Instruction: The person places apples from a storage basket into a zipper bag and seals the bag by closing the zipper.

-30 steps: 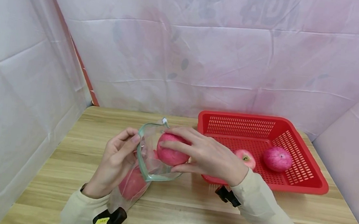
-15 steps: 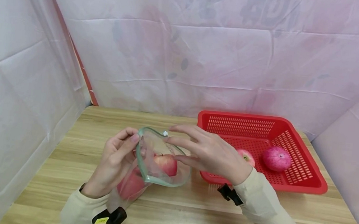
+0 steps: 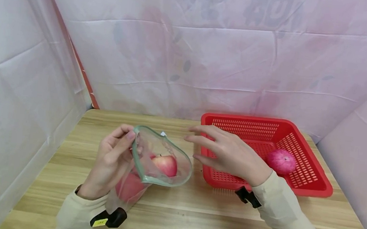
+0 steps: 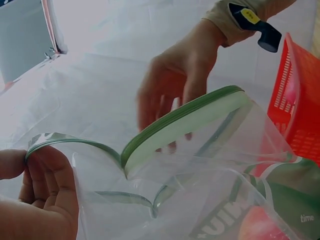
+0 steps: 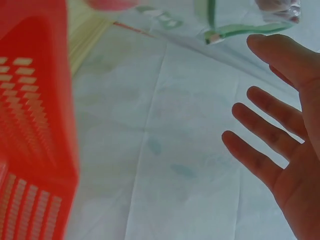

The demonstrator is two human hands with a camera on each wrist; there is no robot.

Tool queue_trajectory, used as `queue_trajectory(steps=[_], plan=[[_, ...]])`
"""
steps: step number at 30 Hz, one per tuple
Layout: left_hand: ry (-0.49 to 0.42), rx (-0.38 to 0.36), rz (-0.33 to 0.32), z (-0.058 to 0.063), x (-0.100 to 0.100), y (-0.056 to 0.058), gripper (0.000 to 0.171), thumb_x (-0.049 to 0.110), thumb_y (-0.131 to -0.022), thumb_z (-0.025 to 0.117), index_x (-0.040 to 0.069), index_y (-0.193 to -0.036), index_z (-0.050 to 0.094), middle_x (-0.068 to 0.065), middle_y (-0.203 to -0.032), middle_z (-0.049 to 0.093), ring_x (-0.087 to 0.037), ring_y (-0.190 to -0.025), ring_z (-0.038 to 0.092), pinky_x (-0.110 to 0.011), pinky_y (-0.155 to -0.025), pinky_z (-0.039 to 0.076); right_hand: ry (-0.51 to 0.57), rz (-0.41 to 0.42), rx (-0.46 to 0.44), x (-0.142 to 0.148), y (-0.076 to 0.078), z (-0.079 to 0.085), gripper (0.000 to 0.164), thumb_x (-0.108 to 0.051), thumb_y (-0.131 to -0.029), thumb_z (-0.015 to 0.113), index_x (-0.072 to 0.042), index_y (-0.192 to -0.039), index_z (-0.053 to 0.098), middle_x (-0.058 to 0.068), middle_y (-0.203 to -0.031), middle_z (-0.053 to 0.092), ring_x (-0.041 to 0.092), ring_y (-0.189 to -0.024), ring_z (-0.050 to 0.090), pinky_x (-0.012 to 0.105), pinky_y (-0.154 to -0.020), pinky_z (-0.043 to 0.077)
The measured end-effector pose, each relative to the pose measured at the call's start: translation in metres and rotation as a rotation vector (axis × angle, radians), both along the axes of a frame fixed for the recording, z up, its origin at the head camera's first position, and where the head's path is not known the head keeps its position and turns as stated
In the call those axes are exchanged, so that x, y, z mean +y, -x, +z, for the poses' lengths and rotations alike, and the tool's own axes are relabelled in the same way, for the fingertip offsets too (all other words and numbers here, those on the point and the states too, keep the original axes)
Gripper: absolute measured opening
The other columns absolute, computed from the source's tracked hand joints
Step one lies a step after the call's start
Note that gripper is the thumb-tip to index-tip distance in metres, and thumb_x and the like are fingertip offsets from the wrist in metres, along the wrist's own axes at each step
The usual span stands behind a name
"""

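Note:
My left hand (image 3: 109, 161) pinches the green-edged rim of a clear zip bag (image 3: 160, 182) between thumb and fingers. The bag's mouth gapes toward the right. Inside it sits a red and yellow apple (image 3: 166, 165), with more red fruit (image 3: 130, 187) lower down, seen through the plastic. My right hand (image 3: 236, 154) holds nothing; its fingers are spread and point left, over the near left side of the red basket (image 3: 308, 193). In the right wrist view the right hand's fingers (image 5: 257, 152) are apart, below the bag's zip slider.
A speckled dark pink round fruit (image 3: 281, 161) lies in the basket's right half. The basket stands on a wooden table (image 3: 186, 218). White printed sheets (image 3: 189, 56) rise behind the table and at both sides. Each wrist carries a small black camera (image 3: 248, 197).
My right hand has let go of an apple in the bag and drawn back rightward over the basket. It now covers the basket's lighter apple. Left hand and bag have shifted slightly left.

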State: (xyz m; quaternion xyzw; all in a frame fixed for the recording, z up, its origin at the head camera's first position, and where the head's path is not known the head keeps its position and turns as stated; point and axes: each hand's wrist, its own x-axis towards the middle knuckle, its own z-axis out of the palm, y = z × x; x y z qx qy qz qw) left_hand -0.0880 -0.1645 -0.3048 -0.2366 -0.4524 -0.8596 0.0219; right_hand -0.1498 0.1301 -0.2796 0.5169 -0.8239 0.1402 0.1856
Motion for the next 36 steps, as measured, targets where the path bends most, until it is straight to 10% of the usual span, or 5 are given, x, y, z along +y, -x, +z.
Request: queue_trajectory(steps=[36], plan=[[0.042,0.025,0.041,0.002,-0.007,-0.002,0.028,0.000,-0.109,0.036,0.010,-0.107,0.061,0.003,-0.090,0.064,-0.008,-0.079,0.062,-0.017,-0.073,0.054,-0.252,-0.325,-0.213,0.098,0.047,-0.031,0.056,-0.026,-0.082,0.086,-0.014,-0.133,0.066,0.014,-0.134,0.062,0.035,-0.120,0.062,0.054,-0.089,0.058]])
